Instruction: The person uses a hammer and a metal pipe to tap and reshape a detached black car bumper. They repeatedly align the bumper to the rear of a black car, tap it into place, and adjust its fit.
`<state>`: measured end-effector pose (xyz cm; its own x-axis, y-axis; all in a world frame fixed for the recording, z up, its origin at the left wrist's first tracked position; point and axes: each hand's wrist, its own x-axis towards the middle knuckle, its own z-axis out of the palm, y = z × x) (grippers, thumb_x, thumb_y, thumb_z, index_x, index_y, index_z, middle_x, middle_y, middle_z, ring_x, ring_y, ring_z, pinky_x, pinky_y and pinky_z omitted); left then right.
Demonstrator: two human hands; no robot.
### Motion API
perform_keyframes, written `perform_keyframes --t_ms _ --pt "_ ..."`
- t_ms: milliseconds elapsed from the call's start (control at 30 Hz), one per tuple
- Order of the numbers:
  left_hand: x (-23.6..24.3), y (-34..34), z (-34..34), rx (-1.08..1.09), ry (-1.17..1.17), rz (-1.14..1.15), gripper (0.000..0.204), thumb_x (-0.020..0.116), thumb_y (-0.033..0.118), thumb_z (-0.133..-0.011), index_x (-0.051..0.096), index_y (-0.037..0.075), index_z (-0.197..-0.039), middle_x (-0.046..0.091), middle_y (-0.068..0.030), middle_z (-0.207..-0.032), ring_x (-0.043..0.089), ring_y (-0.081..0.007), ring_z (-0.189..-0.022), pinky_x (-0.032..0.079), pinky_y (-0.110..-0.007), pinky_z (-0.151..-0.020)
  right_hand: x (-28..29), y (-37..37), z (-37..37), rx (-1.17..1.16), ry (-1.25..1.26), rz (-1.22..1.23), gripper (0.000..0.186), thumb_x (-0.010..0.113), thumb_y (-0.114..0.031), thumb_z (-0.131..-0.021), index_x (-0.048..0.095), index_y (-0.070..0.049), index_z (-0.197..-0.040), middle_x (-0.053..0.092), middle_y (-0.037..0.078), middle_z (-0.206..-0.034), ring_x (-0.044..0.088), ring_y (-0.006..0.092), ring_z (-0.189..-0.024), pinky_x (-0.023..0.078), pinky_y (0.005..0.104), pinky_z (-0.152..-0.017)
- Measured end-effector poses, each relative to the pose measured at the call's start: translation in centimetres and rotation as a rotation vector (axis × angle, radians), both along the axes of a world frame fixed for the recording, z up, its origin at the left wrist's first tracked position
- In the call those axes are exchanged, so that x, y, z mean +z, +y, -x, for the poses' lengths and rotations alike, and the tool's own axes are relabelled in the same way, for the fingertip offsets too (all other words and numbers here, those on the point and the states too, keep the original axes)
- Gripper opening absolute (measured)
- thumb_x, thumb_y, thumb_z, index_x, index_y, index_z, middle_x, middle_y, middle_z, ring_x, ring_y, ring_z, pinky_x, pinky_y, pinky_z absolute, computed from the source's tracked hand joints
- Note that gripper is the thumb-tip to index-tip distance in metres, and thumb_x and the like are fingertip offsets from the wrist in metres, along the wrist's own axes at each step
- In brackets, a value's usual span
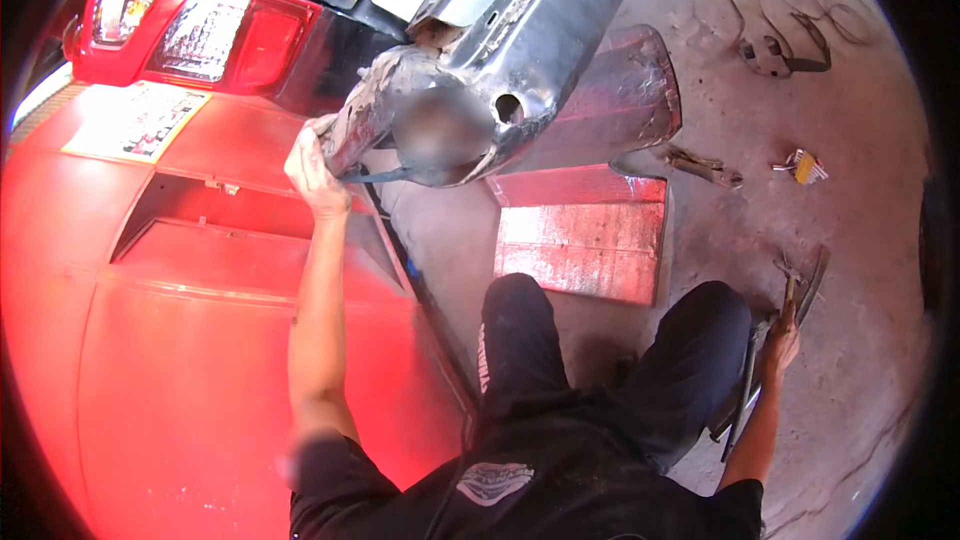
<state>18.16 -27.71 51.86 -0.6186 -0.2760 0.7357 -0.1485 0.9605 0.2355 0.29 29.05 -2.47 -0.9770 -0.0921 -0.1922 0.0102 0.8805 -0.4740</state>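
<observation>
Workshop floor (860, 190): bare grey concrete, stained and cracked, lit unevenly. Loose cables (790, 25) lie at the far right edge of the floor; a small yellow-and-white item (805, 168) and a dark hand tool (706, 168) lie nearer, well apart from each other. A red ribbed metal panel (585, 235) lies flat on the floor ahead of the person's knees. A red car body (180, 340) fills the left side, with its tail lamp (190, 32) at the far left.

Person crouched, dark trousers, dark shirt.

Left hand (315, 168): raised, fingers closed on the lower left end of a battered grey bumper (520, 50). Bumper long axis runs diagonally, low end at the hand, high end toward the far right; paint scraped, a round hole near mid-length. Part of it is blurred.

Right hand (780, 342): low at the right, closed around a wooden handle (790, 295) that points away from the person; long dark metal bars (745, 390) lie just beside it on the floor.
</observation>
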Motion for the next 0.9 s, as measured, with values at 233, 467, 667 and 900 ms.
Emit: perform_keyframes --t_ms 233,467,667,900 --pt "0.8 0.2 -0.2 0.049 -0.083 -0.224 0.050 0.038 0.030 -0.107 0.067 -0.010 -0.109 0.070 -0.0154 -0.105 0.065 -0.0214 -0.098 0.050 -0.035 -0.092 -5.5 4.2 -1.1 0.066 0.082 -0.056 0.066 0.059 0.000 -0.086 0.047 -0.024 -0.146 0.066 0.020 -0.104 0.067 0.0430 -0.089 0.052 0.0532 -0.069" --pt "-0.4 0.1 0.6 -0.010 0.130 -0.297 0.048 0.043 0.031 -0.105 0.069 -0.010 -0.104 0.072 -0.0143 -0.092 0.066 -0.0195 -0.086 0.053 -0.032 -0.076 -10.3 7.4 -1.5 0.101 0.101 -0.079 0.065 0.051 -0.001 -0.091 0.044 -0.029 -0.149 0.063 0.020 -0.103 0.066 0.0428 -0.091 0.052 0.0538 -0.073" --pt "-0.3 -2.2 -0.2 0.004 0.058 -0.249 0.052 0.040 0.032 -0.106 0.065 -0.013 -0.111 0.070 -0.0215 -0.103 0.071 -0.0288 -0.091 0.059 -0.040 -0.084 -9.1 5.4 -4.4 0.010 0.063 -0.148 0.068 0.054 -0.006 -0.092 0.039 -0.032 -0.153 0.061 0.020 -0.104 0.065 0.0431 -0.088 0.052 0.0539 -0.073" --pt "-0.4 -2.3 0.0 -0.086 0.047 -0.335 0.057 0.039 0.038 -0.108 0.064 -0.014 -0.115 0.069 -0.0203 -0.109 0.066 -0.0264 -0.105 0.052 -0.037 -0.094 -5.5 4.7 -3.8 -0.024 0.030 0.002 0.065 0.057 -0.009 -0.088 0.046 -0.028 -0.149 0.062 0.021 -0.101 0.065 0.0442 -0.092 0.052 0.0554 -0.073"
